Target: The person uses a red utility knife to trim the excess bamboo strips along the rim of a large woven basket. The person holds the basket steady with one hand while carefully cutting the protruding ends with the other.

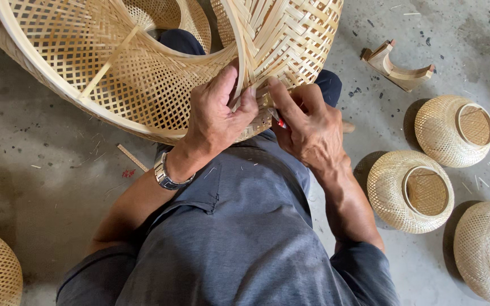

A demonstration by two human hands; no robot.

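Two hands: left hand (218, 116), right hand (307, 127) grip one woven frame (143, 68).

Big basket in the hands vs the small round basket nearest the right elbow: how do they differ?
The big basket is far wider than the small basket. The big basket is tilted and gripped at its rim by the left hand and right hand; the small basket sits untouched on the floor. Both are woven pale bamboo.

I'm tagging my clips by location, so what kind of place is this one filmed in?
Probably a basket-weaving workshop. Both hands, left hand and right hand, work the rim of a large woven bamboo basket, small woven baskets sit on the bare concrete floor, and bamboo scraps lie around.
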